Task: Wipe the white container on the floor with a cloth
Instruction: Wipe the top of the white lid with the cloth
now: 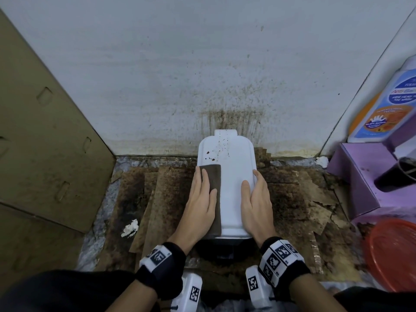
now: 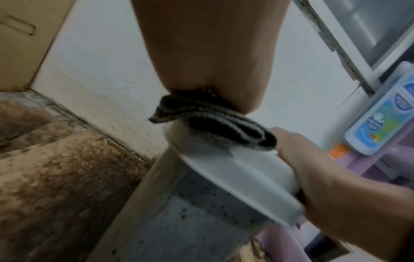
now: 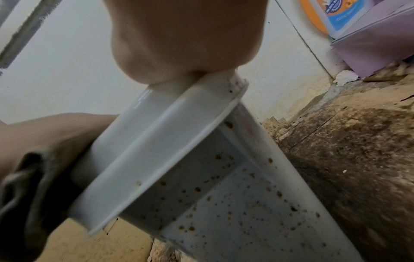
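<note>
A white container (image 1: 231, 176) with a flat lid stands on the floor against the wall. Brown specks (image 1: 216, 152) dot the lid's far end, and its side (image 3: 224, 203) is spotted too. A folded dark brown cloth (image 1: 211, 174) lies on the left part of the lid. My left hand (image 1: 202, 199) presses flat on the cloth with straight fingers; in the left wrist view the cloth (image 2: 212, 127) bunches under the palm. My right hand (image 1: 256, 199) holds the lid's right edge, thumb on top and fingers down the side. The right hand (image 2: 325, 177) wraps round the rim.
A large cardboard box (image 1: 45, 131) stands at the left. A purple box (image 1: 360, 176) with a blue-and-white bottle (image 1: 387, 102) on it is at the right, with a red plastic disc (image 1: 394, 255) nearer me. Stained cardboard sheets (image 1: 168, 199) cover the floor, and a crumpled tissue (image 1: 130, 228) lies at the left.
</note>
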{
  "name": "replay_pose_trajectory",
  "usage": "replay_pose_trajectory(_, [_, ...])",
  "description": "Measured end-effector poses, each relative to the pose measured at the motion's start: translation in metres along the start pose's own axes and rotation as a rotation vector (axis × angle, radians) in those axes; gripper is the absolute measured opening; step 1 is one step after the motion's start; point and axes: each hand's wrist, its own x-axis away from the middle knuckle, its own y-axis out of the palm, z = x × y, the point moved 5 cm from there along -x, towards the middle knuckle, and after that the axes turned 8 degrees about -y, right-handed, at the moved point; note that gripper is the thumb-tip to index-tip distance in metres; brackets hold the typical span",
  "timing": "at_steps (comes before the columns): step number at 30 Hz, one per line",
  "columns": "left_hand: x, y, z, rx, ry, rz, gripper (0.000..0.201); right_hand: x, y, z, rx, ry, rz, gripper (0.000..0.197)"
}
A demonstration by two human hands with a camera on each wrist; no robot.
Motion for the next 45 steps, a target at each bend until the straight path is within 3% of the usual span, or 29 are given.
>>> replay_pose_trajectory(7, [0.016, 0.001, -0.001, -0.045, 0.014, -0.024, 0.063, -0.001, 0.002, 0.001, 0.03, -0.008, -0.011, 0.057])
replay_pose_trajectory(17, [-0.089, -0.019, 0.011, -0.132, -0.024, -0.202, 0.066, -0.001, 0.0, 0.003, 0.024, -0.013, -0.035, 0.058])
replay_pose_trajectory(22, [-0.105, -0.023, 0.012, -0.177, -0.016, -0.209, 0.066, -0.002, 0.0, 0.002, 0.021, -0.015, -0.037, 0.057])
replay_pose_trajectory(27, [-0.084, -0.02, 0.01, -0.192, 0.011, -0.189, 0.066, -0.001, 0.0, 0.002, 0.027, -0.019, -0.034, 0.056])
replay_pose_trajectory(35, [-0.001, -0.005, -0.002, -0.152, 0.02, -0.128, 0.067, -0.001, 0.001, 0.004, 0.04, -0.018, -0.015, 0.055])
replay_pose_trajectory(41, [0.004, -0.001, -0.003, -0.086, 0.006, -0.104, 0.068, 0.0, 0.001, 0.003, 0.04, -0.016, -0.018, 0.056])
replay_pose_trajectory(45, [0.0, 0.002, -0.006, -0.205, 0.122, -0.082, 0.064, 0.0, 0.001, 0.002, 0.027, -0.015, -0.013, 0.056])
